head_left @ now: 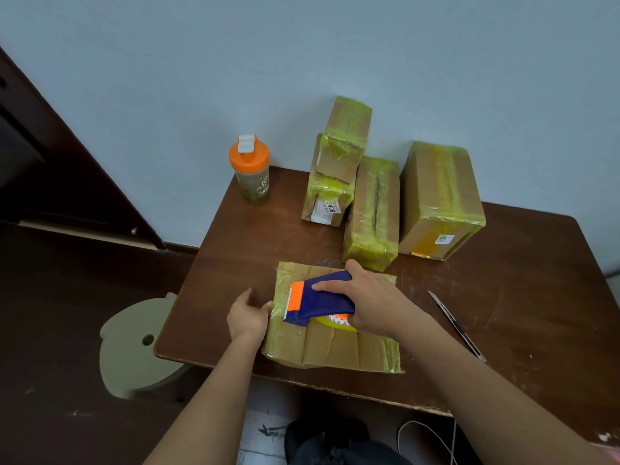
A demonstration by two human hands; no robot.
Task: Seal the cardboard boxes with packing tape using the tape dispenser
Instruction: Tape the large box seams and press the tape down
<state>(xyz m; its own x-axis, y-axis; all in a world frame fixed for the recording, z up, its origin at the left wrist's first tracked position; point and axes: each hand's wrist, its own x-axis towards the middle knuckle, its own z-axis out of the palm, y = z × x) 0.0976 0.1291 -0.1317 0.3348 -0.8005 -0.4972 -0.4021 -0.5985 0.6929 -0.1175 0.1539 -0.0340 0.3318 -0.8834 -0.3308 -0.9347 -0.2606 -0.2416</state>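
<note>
You worked on a dark, scuffed wood table [503,297]; the creased cardboard box [335,344] wore glossy yellowish tape, and the dispenser [318,302] was smooth plastic.

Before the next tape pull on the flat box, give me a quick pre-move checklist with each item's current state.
1. Right hand grips the dispenser: ok.
2. Left hand steadies the flat box at its left edge: ok.
3. Dispenser's orange blade end sits over the box, pointing left: ok.
4. Tape end stuck to the box: cannot tell.
5. Box fully on the table: not ok, near edge overhangs slightly.
6. Knife lies apart from both hands: ok.
</note>
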